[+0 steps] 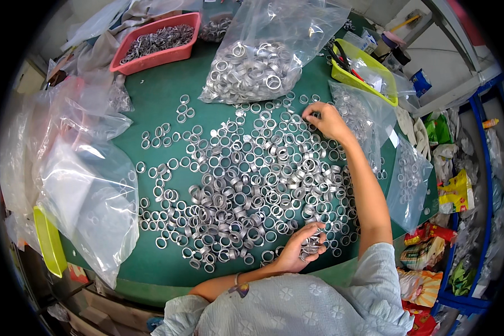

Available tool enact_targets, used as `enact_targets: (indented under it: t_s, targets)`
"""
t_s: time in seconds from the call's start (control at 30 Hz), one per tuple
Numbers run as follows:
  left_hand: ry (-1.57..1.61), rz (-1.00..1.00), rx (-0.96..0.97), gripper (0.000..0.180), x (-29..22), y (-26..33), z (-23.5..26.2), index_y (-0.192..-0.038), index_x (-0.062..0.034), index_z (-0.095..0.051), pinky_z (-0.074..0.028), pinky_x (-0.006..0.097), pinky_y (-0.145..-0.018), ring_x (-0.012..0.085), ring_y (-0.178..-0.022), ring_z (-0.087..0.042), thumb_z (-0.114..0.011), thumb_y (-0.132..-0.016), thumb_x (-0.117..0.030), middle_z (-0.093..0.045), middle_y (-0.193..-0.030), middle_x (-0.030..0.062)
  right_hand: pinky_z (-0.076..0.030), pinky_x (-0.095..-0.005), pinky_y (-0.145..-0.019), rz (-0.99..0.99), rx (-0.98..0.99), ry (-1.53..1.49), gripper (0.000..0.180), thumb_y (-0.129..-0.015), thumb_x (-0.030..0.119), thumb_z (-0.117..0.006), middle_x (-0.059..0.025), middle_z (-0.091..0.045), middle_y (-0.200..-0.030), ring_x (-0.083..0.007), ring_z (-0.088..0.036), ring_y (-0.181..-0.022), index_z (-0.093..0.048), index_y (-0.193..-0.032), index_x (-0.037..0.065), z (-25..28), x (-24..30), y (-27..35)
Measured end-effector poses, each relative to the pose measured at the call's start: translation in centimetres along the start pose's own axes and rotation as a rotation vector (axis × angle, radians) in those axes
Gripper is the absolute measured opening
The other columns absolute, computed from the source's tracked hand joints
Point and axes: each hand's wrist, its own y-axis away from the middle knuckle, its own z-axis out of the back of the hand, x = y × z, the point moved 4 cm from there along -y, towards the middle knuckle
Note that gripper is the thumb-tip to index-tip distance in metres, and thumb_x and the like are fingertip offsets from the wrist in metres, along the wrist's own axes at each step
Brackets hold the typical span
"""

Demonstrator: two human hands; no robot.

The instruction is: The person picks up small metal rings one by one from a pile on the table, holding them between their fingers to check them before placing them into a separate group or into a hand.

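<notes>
Many small silvery metal rings [241,199] lie spread and partly heaped across the green table [154,106]. Near the table's front edge, my left hand [297,250] is cupped palm up, its fingers curled round several metal rings [310,246]. My right hand [326,121] reaches over the far right part of the spread. Its thumb and fingers are bent together in a pinch just above the rings there; whatever is between the fingertips is too small to make out. A large clear plastic bag [257,70] full of rings stands beyond the spread.
At the back left is a red basket [130,68] of metal pieces. A yellow-green basket [369,66] with tools sits at the back right. Plastic bags with rings [411,173] lie along the right edge. Empty-looking clear bags [89,185] cover the left side, beside another yellow-green basket [49,241].
</notes>
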Motion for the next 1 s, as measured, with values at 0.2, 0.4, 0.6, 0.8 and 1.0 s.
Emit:
enact_targets:
  t_s: [0.2,0.4,0.6,0.8,1.0]
  targets:
    - [-0.020,-0.003,-0.018,0.024,-0.1,0.1,-0.3,-0.111,-0.0090,-0.049,-0.032,0.019,-0.038,0.0179,-0.067,-0.049,-0.048,-0.091,-0.023,-0.049,-0.084,0.0082,-0.047,-0.0384,-0.071,0.102,-0.218,0.122,0.019,-0.075,0.012,-0.065,-0.0110,-0.061,-0.090,-0.0300,-0.060,-0.080,-0.066,-0.094,0.007,-1.9,2.6,-2.1]
    - [-0.026,-0.008,-0.016,0.025,-0.1,0.1,-0.3,-0.111,-0.0082,-0.049,-0.031,0.019,-0.038,0.0181,-0.068,-0.049,-0.047,-0.092,-0.023,-0.049,-0.085,0.0081,-0.047,-0.0412,-0.072,-0.032,-0.145,0.285,0.016,-0.077,0.019,-0.064,-0.0117,-0.058,-0.097,-0.0336,-0.059,-0.083,-0.067,-0.085,0.006,-4.5,2.9,-3.5]
    - [-0.032,-0.022,-0.016,0.025,-0.1,0.1,-0.2,-0.111,-0.0084,-0.050,-0.031,0.018,-0.039,0.0179,-0.068,-0.052,-0.048,-0.092,-0.024,-0.051,-0.084,0.0066,-0.045,-0.0380,-0.071,0.062,0.026,0.069,0.015,-0.075,0.016,-0.068,-0.0109,-0.058,-0.087,-0.0312,-0.058,-0.079,-0.065,-0.081,0.003,-3.1,4.3,-1.0]
    - [-0.047,-0.019,-0.018,0.025,0.1,0.0,-0.1,-0.111,-0.0083,-0.050,-0.031,0.018,-0.038,0.0176,-0.067,-0.054,-0.048,-0.092,-0.024,-0.052,-0.083,0.0059,-0.045,-0.0322,-0.066,-0.042,-0.014,-0.109,0.013,-0.075,0.010,-0.068,-0.0101,-0.059,-0.081,-0.0230,-0.057,-0.073,-0.064,-0.083,0.001,-2.1,4.4,0.5]
    - [-0.036,-0.019,-0.016,0.026,0.0,0.0,-0.1,-0.111,-0.0074,-0.050,-0.031,0.018,-0.038,0.0170,-0.067,-0.054,-0.048,-0.092,-0.024,-0.052,-0.082,0.0058,-0.046,-0.0347,-0.065,0.118,0.105,-0.103,0.015,-0.075,0.010,-0.066,-0.0106,-0.058,-0.079,-0.0241,-0.059,-0.071,-0.065,-0.089,0.005,-3.6,8.6,1.2]
